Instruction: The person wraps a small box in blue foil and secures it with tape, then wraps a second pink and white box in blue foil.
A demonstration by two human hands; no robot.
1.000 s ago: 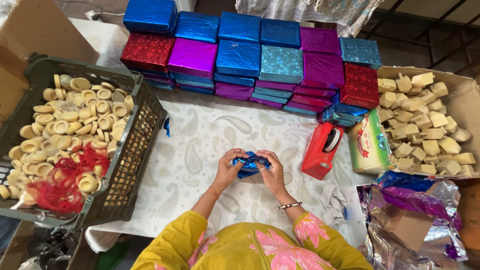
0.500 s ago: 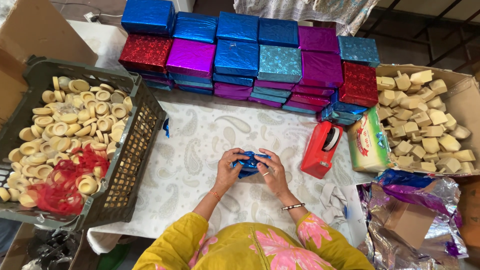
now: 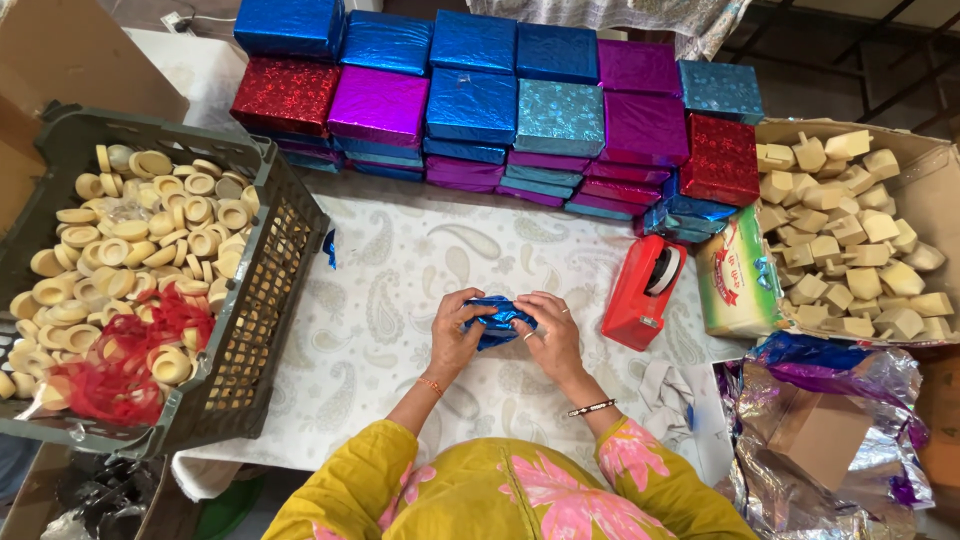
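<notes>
A: What do we have in our hands?

B: A small bundle wrapped in shiny blue foil [image 3: 498,321]. We hold it low over the paisley tablecloth [image 3: 390,300], right in front of our body, both forearms reaching forward from yellow flowered sleeves.

A: How are the hands set?

B: Our left hand [image 3: 455,335] curls around the bundle's left side, fingers bent and closed on the foil, thumb on top. Our right hand [image 3: 550,333] mirrors it on the right side, knuckles up, fingers pressed into the foil. The two hands almost meet over the bundle, so only its middle shows between them. We cannot tell what lies inside the wrapping.

A: What sits around that grip?

B: Just to the right of our right hand stands a red tape dispenser [image 3: 643,290]. Beyond it, further right, is a cardboard box [image 3: 930,190] full of pale, blocky pieces. Straight ahead of the hands, well apart, rows of foil-wrapped boxes [image 3: 470,100] in blue, purple and red are stacked along the table's far side. To the left of our left hand is a dark plastic crate [image 3: 255,300] heaped with pale round pieces and some red netting. Near our right elbow lie loose crumpled foil sheets [image 3: 850,400].
</notes>
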